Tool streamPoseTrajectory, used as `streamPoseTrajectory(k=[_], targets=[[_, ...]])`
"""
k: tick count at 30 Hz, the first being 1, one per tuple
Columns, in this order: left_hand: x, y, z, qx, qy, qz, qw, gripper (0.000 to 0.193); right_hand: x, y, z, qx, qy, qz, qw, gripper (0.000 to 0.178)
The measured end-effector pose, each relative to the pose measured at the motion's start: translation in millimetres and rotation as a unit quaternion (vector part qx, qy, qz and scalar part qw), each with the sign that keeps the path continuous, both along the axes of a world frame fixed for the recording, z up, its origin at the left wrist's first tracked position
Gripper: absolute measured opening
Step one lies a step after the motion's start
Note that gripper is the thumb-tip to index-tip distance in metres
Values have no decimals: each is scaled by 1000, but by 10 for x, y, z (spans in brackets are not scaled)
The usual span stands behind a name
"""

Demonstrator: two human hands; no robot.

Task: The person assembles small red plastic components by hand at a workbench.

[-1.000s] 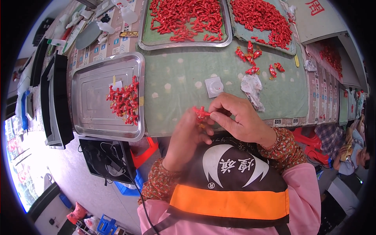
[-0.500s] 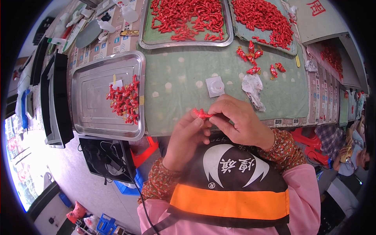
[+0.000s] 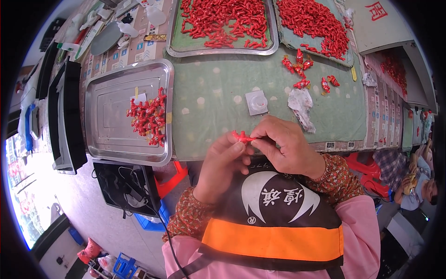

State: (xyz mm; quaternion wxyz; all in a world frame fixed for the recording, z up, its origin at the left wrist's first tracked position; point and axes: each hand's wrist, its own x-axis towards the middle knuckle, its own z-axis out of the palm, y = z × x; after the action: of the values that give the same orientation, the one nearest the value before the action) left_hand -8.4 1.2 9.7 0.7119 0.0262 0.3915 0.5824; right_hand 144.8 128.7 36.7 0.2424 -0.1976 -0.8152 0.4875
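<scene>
Near the table's front edge, my left hand pinches a small red figurine between thumb and fingers. My right hand has its thumb and forefinger closed on the figurine's right end. Whether the right fingertips also hold something tiny is hidden. Just beyond my hands lies a small square white pad with a round clear dish on it. A crumpled, stained white cloth lies to its right. Several red figurines with yellowish parts lie loose farther back on the green cloth.
At left, a steel tray holds a heap of red figurines. Two trays at the back, one steel-rimmed, bear many red pieces. White bottles stand at the back left. A black-edged bin flanks the table. Another person sits far right.
The figurine and both hands have shifted very slightly to the right in the picture, with the grip unchanged. The whole table view has shifted a little too.
</scene>
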Motion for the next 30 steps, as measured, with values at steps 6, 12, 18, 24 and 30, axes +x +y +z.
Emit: streamPoseTrajectory(k=[6,12,18,24,30], targets=[[-19,-24,51,-8,15,-13,1000,15,-24,5,36,-3,-8,10,1000,14],[-120,4,219,6,66,35,997,13,-50,22,179,-22,-9,-3,1000,17],[-733,-100,137,23,488,231,841,17,84,184,152,-14,-13,-48,999,16],[-1301,28,303,-89,807,155,562,17,173,245,127,0,-32,-76,997,13],[-1545,275,187,-110,888,79,440,25,282,323,126,12,-45,-116,992,9]])
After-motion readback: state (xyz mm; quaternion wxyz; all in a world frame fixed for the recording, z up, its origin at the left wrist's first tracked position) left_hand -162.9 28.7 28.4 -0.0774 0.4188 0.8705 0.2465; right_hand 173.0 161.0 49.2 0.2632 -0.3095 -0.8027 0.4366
